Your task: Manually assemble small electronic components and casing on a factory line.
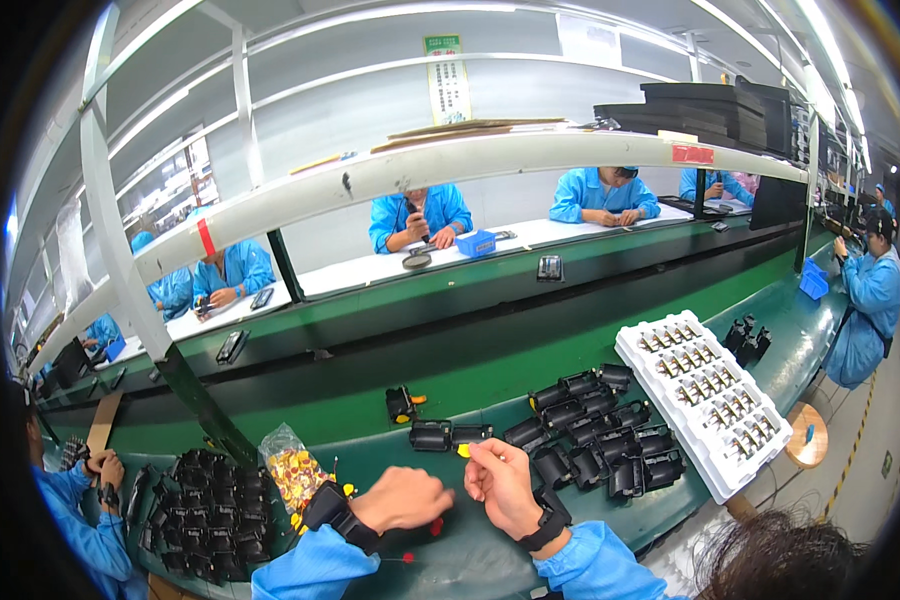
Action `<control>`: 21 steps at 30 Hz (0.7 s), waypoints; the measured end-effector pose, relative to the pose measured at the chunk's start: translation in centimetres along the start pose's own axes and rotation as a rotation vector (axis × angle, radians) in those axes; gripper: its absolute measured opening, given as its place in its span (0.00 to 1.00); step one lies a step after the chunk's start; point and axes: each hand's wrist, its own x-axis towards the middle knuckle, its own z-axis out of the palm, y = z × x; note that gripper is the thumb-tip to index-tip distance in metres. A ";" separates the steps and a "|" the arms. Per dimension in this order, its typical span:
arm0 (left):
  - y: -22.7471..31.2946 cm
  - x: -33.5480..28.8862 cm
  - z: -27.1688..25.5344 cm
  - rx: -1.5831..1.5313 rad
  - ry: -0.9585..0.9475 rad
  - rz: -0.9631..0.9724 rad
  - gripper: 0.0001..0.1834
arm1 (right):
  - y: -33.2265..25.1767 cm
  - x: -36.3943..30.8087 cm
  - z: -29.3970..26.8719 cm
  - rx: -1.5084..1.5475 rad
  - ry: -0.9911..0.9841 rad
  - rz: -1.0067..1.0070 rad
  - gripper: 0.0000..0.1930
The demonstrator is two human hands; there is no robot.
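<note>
My right hand pinches a small yellow piece between thumb and fingertips, just in front of a pair of black plastic housings. Close by on the left, my left hand is closed with its fingers curled. Whatever it may hold is hidden. Small red bits lie on the green bench below the hands. A clear bag full of small yellow and red parts sits left of my left wrist. To the right of my right hand, several black housings lie in loose rows.
A white tray with rows of metal parts stands at the right. Many black housings are heaped at the left. One housing with yellow parts rests farther back. Across a green conveyor sit people in blue. A metal post rises at the left.
</note>
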 end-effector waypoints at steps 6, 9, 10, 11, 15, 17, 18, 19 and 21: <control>-1.8 5.0 -1.3 -0.111 0.503 -0.218 0.17 | 0.5 0.8 0.2 0.022 0.044 -0.107 0.11; -3.0 7.6 0.4 -0.119 0.243 -0.257 0.18 | 0.7 1.0 -0.1 -0.030 0.081 -0.150 0.12; -3.2 7.7 0.7 -0.126 0.259 -0.256 0.18 | 0.8 1.1 -0.3 -0.051 0.092 -0.172 0.12; -3.5 7.8 1.2 -0.135 0.290 -0.244 0.17 | 0.6 1.1 -0.4 -0.072 0.092 -0.187 0.12; -3.5 4.0 1.7 -0.218 0.371 -0.227 0.15 | 0.2 -0.1 0.8 -0.216 0.070 -0.219 0.11; -4.6 1.6 3.1 -0.368 0.544 -0.138 0.14 | 0.6 -0.5 1.3 -0.334 0.030 -0.199 0.11; -4.9 0.3 3.1 -0.371 0.543 -0.142 0.14 | 0.9 -0.7 1.5 -0.464 -0.013 -0.180 0.11; -4.6 -0.9 2.9 -0.689 0.448 -0.192 0.13 | 0.9 -0.8 1.6 -0.505 -0.041 -0.173 0.12; -4.0 -2.5 3.2 -1.249 0.270 -0.272 0.12 | 1.0 -1.0 1.6 -0.550 -0.069 -0.139 0.11</control>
